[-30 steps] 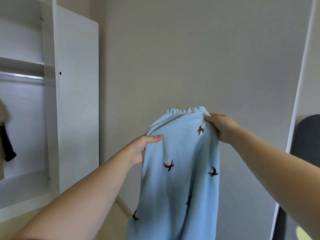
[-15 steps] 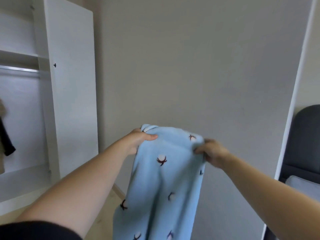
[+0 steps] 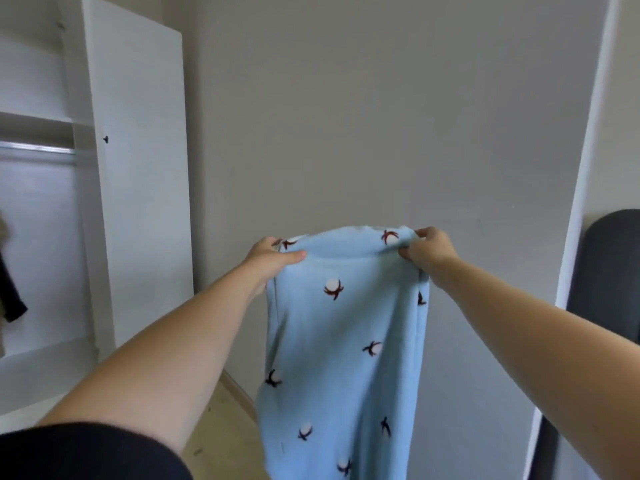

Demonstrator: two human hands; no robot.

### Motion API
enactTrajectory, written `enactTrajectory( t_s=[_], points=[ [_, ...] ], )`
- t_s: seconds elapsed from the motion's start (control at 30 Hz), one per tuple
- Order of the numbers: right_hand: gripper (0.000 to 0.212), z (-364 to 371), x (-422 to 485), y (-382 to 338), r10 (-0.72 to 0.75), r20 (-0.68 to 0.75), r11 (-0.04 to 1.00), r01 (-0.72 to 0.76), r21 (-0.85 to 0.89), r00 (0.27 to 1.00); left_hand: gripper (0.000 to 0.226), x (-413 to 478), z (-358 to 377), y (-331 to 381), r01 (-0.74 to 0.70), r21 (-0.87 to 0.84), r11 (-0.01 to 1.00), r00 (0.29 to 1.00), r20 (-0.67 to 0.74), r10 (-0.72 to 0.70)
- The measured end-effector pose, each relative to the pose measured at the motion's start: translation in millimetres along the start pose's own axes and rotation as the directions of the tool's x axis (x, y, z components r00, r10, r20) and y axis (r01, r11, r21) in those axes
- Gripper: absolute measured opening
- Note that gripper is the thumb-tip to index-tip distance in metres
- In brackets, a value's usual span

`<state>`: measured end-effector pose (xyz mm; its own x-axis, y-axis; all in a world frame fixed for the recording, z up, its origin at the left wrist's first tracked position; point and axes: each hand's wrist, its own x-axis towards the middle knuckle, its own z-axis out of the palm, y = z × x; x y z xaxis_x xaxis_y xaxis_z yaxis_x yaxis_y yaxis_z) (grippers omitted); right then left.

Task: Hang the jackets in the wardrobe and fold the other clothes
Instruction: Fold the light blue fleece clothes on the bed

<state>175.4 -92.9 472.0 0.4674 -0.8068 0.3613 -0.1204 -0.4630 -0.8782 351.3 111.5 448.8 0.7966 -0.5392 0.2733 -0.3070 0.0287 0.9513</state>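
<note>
A light blue fleece garment (image 3: 343, 341) with small dark flower prints hangs in the air in front of me, folded over at its top edge. My left hand (image 3: 273, 258) pinches its top left corner. My right hand (image 3: 429, 249) grips the top right corner. The cloth drops below the frame's bottom edge. The white wardrobe (image 3: 135, 168) stands open at the left, with a metal rail (image 3: 38, 148) under a shelf. A dark jacket (image 3: 8, 292) hangs at the far left edge, mostly cut off.
A plain beige wall (image 3: 381, 116) is straight ahead. A white door frame (image 3: 588, 168) runs down the right side, with a dark chair back (image 3: 609, 271) beyond it. Light wood floor (image 3: 221, 427) and a skirting board show below.
The hands dropped and then rose again with the garment. The top edge is now folded over and stretched wider between both hands. The view shifted slightly to the right.
</note>
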Motion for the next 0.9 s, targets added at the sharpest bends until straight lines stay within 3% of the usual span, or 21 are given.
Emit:
enactTrajectory(
  t_s=[0.17, 0.27, 0.33, 0.47, 0.57, 0.63, 0.73, 0.83, 0.9],
  points=[
    [0.039, -9, 3, 6, -0.084, -0.128, 0.995, 0.076, -0.062, 0.988, 0.059, 8, 21, -2, -0.199, 0.196, 0.96, 0.929, -0.273, 0.248],
    [0.04, -8, -5, 25, 0.002, -0.085, 0.983, -0.017, -0.181, 0.996, 0.068, 4, 30, -18, -0.111, 0.362, 0.926, 0.982, -0.105, 0.159],
    [0.045, -8, -9, 34, 0.115, -0.07, 0.981, -0.124, -0.149, 0.991, 0.073, 2, 32, -29, -0.055, 0.383, 0.922, 0.997, -0.025, 0.07],
    [0.047, -17, -14, 27, 0.37, 0.07, 0.929, -0.371, -0.004, 0.926, 0.051, 2, 33, -27, 0.067, 0.181, 0.981, 0.998, -0.007, -0.067],
    [0.015, -26, -19, 21, 0.476, 0.197, 0.877, -0.48, -0.031, 0.857, 0.033, -4, 33, -20, 0.202, -0.131, 0.971, 0.977, 0.089, -0.192],
    [0.009, -33, -16, 20, 0.478, 0.198, 0.869, -0.494, 0.035, 0.856, 0.031, -8, 29, -17, 0.247, -0.255, 0.935, 0.957, 0.213, -0.195],
    [0.021, -36, -11, 22, 0.419, 0.135, 0.9, -0.43, 0.069, 0.898, 0.032, -11, 24, -14, 0.263, -0.299, 0.917, 0.919, 0.366, -0.145],
    [0.023, -33, -10, 25, 0.353, 0.123, 0.927, -0.364, 0.093, 0.928, 0.037, -13, 24, -6, 0.253, -0.28, 0.926, 0.909, 0.398, -0.128],
    [0.011, -36, -10, 26, 0.312, 0.213, 0.929, -0.345, 0.137, 0.926, 0.033, -13, 22, -2, 0.217, -0.235, 0.947, 0.898, 0.428, -0.099]
  ],
)
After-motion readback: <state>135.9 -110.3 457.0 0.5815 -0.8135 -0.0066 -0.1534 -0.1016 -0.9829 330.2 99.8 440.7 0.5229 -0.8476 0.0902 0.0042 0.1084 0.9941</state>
